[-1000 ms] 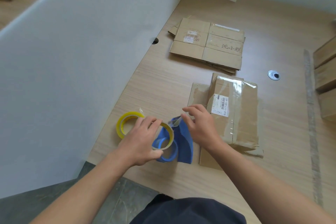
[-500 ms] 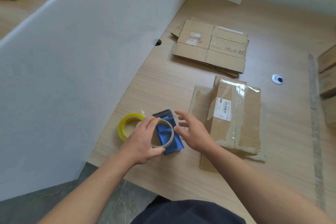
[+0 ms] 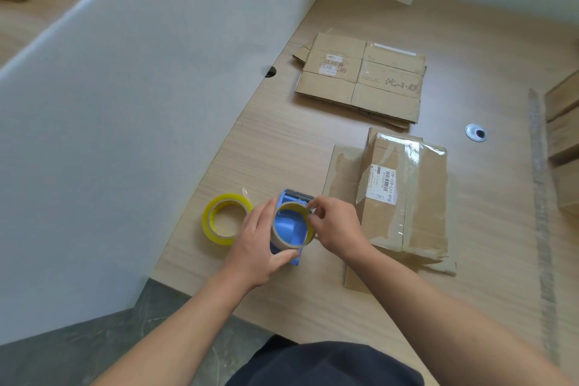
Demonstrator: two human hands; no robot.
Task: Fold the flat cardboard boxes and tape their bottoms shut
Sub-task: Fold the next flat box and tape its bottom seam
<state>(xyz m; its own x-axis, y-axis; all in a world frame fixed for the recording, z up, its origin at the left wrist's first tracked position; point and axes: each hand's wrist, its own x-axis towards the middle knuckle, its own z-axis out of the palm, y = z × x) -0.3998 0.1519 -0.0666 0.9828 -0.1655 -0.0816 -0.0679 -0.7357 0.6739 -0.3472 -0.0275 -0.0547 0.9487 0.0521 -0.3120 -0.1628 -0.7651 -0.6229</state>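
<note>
1. A pale wood-grain surface (image 3: 282, 147) runs beside a tall white partition (image 3: 125, 135) on the left. Grey floor shows at the near edge.
2. A blue tape dispenser (image 3: 291, 227) lies near the front of the surface, with a tan-cored tape roll (image 3: 289, 244) seated on it.
3. The left hand (image 3: 257, 247) wraps around the left side of this roll, fingers curled and thumb at the near edge.
4. The right hand (image 3: 338, 226) pinches at the roll's far right rim with curled fingertips (whether it has the tape end, I cannot tell).
5. A yellow tape roll (image 3: 225, 219) lies flat just left of the dispenser, beside the left hand.
6. A flattened, taped box with a barcode label (image 3: 407, 197) lies just right of the right hand.
7. A stack of flat cardboard boxes (image 3: 360, 78) sits farther back, well apart from both hands.
8. A round metal grommet (image 3: 475, 132) is set into the surface to the right, and more cardboard (image 3: 564, 135) shows at the right edge.
</note>
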